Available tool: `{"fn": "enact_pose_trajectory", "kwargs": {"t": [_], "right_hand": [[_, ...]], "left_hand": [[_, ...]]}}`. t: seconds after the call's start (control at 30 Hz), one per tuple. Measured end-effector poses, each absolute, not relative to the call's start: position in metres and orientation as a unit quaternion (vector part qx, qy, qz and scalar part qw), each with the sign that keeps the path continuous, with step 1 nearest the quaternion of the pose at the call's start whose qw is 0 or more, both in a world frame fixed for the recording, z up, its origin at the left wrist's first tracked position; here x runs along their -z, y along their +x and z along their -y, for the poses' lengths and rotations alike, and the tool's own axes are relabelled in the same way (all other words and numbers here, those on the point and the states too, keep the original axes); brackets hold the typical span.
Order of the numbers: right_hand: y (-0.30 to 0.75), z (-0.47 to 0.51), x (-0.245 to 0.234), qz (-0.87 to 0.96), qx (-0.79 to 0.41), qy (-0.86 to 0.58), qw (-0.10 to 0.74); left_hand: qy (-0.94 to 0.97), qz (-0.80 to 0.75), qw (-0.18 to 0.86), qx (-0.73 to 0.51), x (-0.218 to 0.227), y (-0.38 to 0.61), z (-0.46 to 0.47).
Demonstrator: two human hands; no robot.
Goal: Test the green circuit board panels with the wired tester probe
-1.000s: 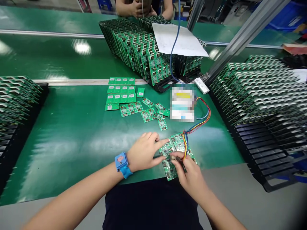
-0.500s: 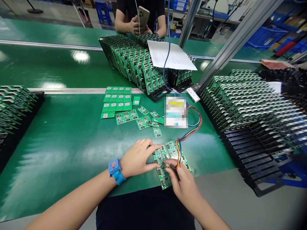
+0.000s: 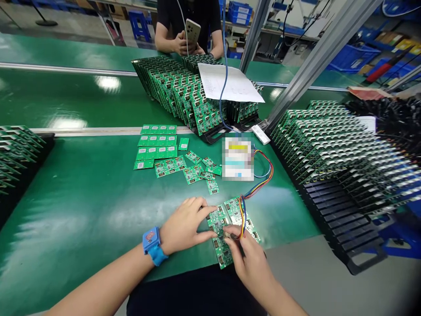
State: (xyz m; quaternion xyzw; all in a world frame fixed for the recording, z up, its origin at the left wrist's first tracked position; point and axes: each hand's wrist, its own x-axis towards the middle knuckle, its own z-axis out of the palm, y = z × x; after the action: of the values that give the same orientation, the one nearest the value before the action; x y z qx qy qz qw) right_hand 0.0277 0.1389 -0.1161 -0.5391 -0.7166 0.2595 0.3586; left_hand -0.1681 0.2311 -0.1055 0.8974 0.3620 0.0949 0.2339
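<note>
My left hand (image 3: 187,224), with a blue wrist strap (image 3: 154,245), rests palm down on the mat. Its index fingertip and thumb are stretched out and touch the left edge of a green circuit board panel (image 3: 221,253). My right hand (image 3: 251,252) pinches a small connector (image 3: 230,235) over that panel. Red, yellow and blue wires (image 3: 242,215) run from the connector to a box (image 3: 237,173) whose face is blurred. Whether the connector touches the panel is hidden by my fingers. A second panel (image 3: 234,208) lies just to the right, partly under my right hand.
Loose boards (image 3: 171,165) and rows of face-down panels (image 3: 157,141) lie beyond my hands. Racks of upright panels stand at the back (image 3: 179,87), right (image 3: 324,145) and left (image 3: 18,151). A paper sheet (image 3: 228,83) tops the back rack. Across the bench a person holds a phone (image 3: 192,31).
The view has shifted slightly, so the scene sits a little lower and further left. Both hands stay at the same panel, with the connector still pinched in my right hand.
</note>
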Motion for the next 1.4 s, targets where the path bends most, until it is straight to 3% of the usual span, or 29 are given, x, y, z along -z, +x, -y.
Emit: {"fn": "enact_pose_trajectory", "kwargs": {"t": [1.4], "right_hand": [[0.0265,-0.1414,0.114,0.712,-0.255,-0.53,0.384]], "left_hand": [[0.908,-0.339,0.215,-0.124,0.1129,-0.17,-0.234]]}}
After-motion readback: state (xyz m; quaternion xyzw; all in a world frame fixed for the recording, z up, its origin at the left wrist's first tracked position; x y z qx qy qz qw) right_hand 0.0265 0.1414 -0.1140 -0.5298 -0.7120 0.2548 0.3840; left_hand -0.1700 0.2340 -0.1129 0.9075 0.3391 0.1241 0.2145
